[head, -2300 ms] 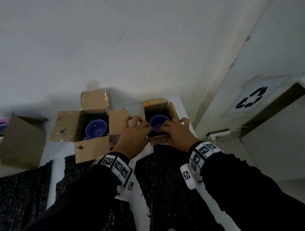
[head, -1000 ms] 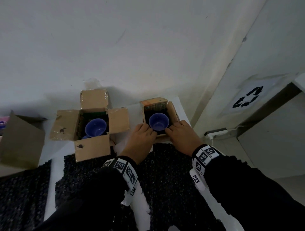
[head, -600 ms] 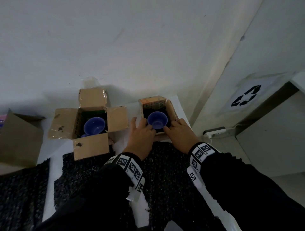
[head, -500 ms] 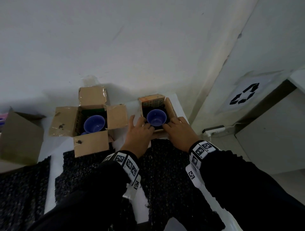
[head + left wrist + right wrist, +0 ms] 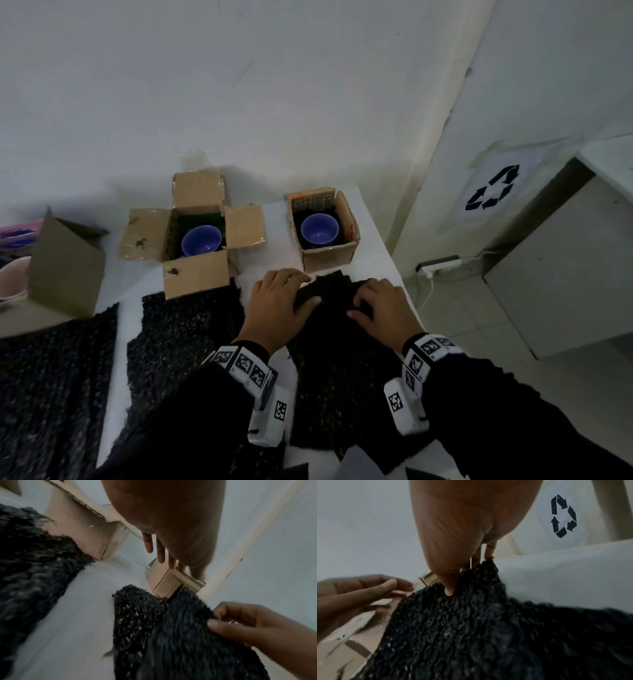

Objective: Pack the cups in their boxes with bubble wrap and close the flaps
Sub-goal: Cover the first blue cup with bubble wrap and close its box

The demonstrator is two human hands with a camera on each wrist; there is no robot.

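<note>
Two open cardboard boxes stand at the back of the white table (image 5: 267,212). The left box (image 5: 197,277) has its flaps spread and holds a blue cup (image 5: 201,240). The smaller right box (image 5: 329,255) holds another blue cup (image 5: 319,228) on dark padding. Just in front of it lies a sheet of black bubble wrap (image 5: 334,342). My left hand (image 5: 279,303) rests at the sheet's far left corner with fingers (image 5: 162,553) nearly straight. My right hand (image 5: 376,303) pinches the sheet's far edge, thumb (image 5: 449,591) on top.
Two more black bubble wrap sheets (image 5: 181,339) (image 5: 51,383) lie to the left. A third cardboard box (image 5: 65,267) and a pink cup (image 5: 12,279) sit at the far left. The table's right edge drops to a floor with a power strip (image 5: 440,265) and a recycling-marked cabinet (image 5: 493,188).
Both hands have left the rim of the right box and drawn back toward me onto the bubble wrap. The right hand has taken hold of the sheet's far edge.
</note>
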